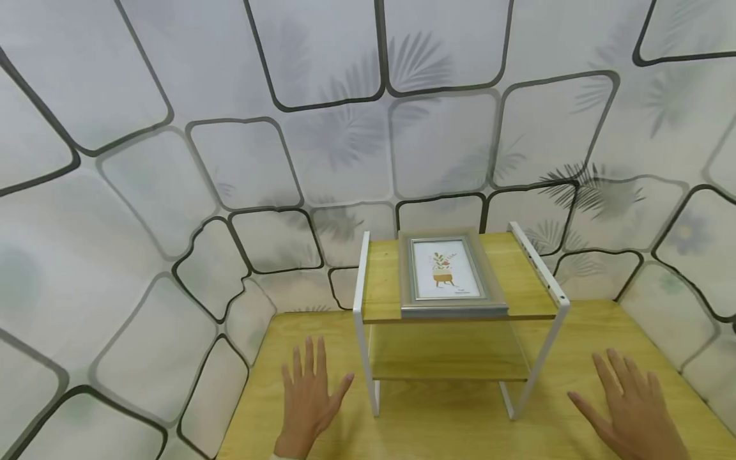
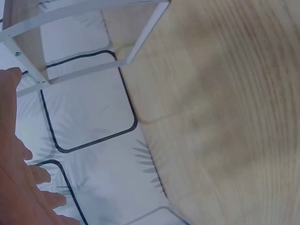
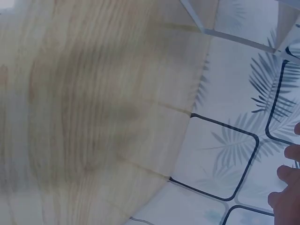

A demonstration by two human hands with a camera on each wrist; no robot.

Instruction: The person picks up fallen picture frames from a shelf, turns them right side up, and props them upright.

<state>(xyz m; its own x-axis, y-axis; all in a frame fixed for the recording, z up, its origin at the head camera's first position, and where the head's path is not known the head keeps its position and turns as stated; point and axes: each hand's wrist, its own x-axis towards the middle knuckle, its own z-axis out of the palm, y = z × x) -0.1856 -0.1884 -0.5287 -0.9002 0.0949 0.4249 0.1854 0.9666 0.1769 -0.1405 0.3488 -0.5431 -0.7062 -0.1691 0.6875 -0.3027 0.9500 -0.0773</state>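
Note:
A small two-tier shelf (image 1: 448, 368) with white metal side frames and wooden boards stands on the wooden table. On its top board lies a picture frame (image 1: 407, 281) holding a print of a potted plant. My left hand (image 1: 307, 396) is held palm down left of the shelf, fingers spread and straight, holding nothing. To the right of the shelf my right hand (image 1: 632, 402) also has its fingers spread, with nothing in it. In the left wrist view, part of the shelf's white frame (image 2: 140, 37) shows beyond the left hand (image 2: 23, 168). Fingertips of the right hand (image 3: 288, 183) show at the right wrist view's edge.
The light wooden table (image 1: 448, 434) extends under the shelf and both hands. Walls covered in patterned fabric (image 1: 345, 153), with dark rounded outlines and leaf prints, rise close behind the table and on both sides.

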